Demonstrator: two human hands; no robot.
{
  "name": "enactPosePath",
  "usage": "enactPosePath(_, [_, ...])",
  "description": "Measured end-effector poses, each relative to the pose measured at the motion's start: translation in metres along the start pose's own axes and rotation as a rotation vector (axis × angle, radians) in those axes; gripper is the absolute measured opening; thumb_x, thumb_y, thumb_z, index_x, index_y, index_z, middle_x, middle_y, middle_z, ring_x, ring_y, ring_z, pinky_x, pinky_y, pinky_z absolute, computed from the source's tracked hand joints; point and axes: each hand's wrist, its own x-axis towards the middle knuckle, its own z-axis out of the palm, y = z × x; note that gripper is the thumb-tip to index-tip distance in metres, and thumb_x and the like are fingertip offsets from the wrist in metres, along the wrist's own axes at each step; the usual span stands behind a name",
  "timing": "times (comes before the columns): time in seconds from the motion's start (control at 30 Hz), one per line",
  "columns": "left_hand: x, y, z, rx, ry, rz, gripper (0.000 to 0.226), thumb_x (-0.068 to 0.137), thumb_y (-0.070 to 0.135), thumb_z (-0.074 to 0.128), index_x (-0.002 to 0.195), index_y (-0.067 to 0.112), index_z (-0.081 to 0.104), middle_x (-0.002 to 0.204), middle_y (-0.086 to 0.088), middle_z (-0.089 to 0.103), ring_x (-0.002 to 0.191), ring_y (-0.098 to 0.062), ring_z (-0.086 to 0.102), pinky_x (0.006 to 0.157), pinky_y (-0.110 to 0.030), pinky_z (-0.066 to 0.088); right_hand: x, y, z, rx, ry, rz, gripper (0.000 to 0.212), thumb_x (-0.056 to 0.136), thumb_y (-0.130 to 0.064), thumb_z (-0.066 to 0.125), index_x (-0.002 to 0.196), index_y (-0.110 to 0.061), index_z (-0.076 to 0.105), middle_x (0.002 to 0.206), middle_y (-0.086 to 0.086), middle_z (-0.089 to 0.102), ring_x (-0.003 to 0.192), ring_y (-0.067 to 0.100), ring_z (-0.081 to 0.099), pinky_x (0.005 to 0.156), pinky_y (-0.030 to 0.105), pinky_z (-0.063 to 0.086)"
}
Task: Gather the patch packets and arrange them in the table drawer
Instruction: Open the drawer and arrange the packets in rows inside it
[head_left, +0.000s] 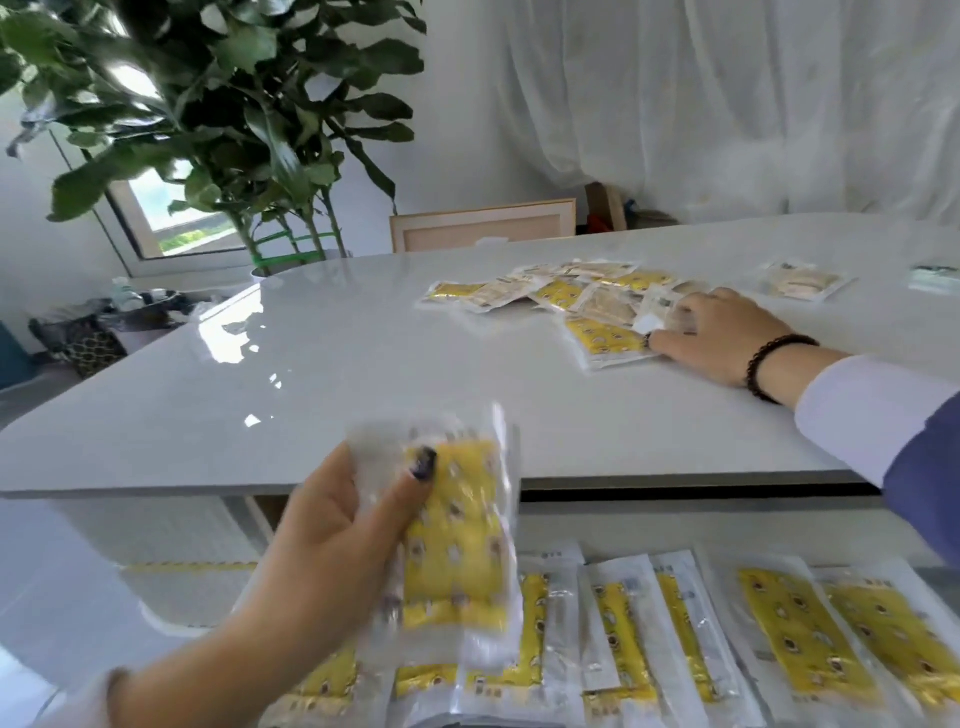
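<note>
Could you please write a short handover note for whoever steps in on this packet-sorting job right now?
Left hand: grip closed on one yellow patch packet, held above the open drawer.
Right hand: resting on the loose pile of packets on the white table; its grip is unclear.
Done: a row of packets already lies in the drawer.
Left: place the held packet, then gather the pile and a separate packet farther right.

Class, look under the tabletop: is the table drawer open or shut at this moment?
Open. The drawer is pulled out below the table edge, with packets lying in rows inside.
</note>
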Motion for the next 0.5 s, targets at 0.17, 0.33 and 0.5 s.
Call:
enactPosePath(0.17, [0.008, -0.038, -0.019, 0.808, -0.372, -0.206, 0.070, 0.077, 0.069, 0.057, 0.127, 0.021, 0.050, 0.117, 0.007, 0.065, 0.103, -0.006, 0.061, 0.081, -0.020, 0.044, -0.007, -0.005, -0.003, -0.014, -0.013, 0.001, 0.076, 0.079, -0.067, 0.050, 0.138, -0.019, 0.042, 0.145, 0.007, 0.039, 0.130, 0.029, 0.041, 0.104, 0.043, 0.037])
enactPosePath(0.33, [0.021, -0.062, -0.019, 0.879, -0.273, -0.276, 0.078, 0.087, 0.055, 0.056, 0.146, 0.013, 0.027, 0.116, 0.006, 0.058, 0.089, -0.001, 0.049, 0.082, -0.019, 0.041, -0.006, -0.006, -0.003, -0.011, -0.016, -0.001, 0.072, 0.081, -0.062, 0.051, 0.137, -0.017, 0.044, 0.143, 0.008, 0.040, 0.130, 0.029, 0.040, 0.105, 0.043, 0.037])
enactPosePath(0.5, [0.035, -0.086, -0.023, 0.951, -0.198, -0.366, 0.071, 0.091, 0.048, 0.055, 0.142, 0.010, 0.025, 0.082, -0.001, 0.062, 0.068, -0.013, 0.061, 0.059, -0.026, 0.050, -0.007, -0.007, -0.004, -0.004, -0.006, -0.013, 0.053, 0.087, -0.046, 0.052, 0.128, -0.012, 0.051, 0.137, 0.013, 0.045, 0.124, 0.032, 0.043, 0.101, 0.040, 0.039])
